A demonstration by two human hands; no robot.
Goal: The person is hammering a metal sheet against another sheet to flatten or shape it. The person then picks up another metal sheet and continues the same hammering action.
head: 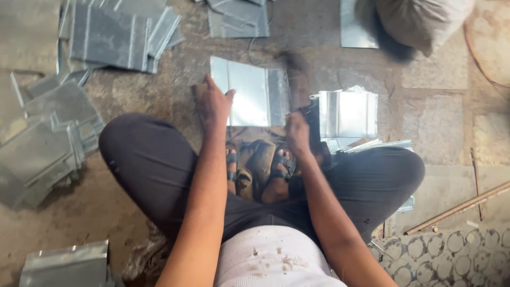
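Head view, person seated cross-legged on a stone floor (435, 133), dark trousers, sandals at frame centre.

Left hand (212, 103): upper centre-left of frame, fingers extended and pressed flat on the left edge of a folded sheet-metal piece (247, 91). Open palm-down contact, nothing gripped.

Right hand (297, 133): just right of centre, closed around the handle of a hammer-like tool (297, 79). Tool is motion-blurred, so its head shape cannot be resolved; it stands over the right edge of the sheet-metal piece.

The sheet-metal piece lies flat on the floor directly ahead of the feet, upper centre.

Surroundings: stack of bright folded pieces (348, 112) just right of the tool. Duller grey sheets piled at upper left (114, 34) and at left edge (42, 149). One more sheet at lower left (64, 264). A sack (419, 21) at upper right. A metal rod (459, 207) lies at lower right.
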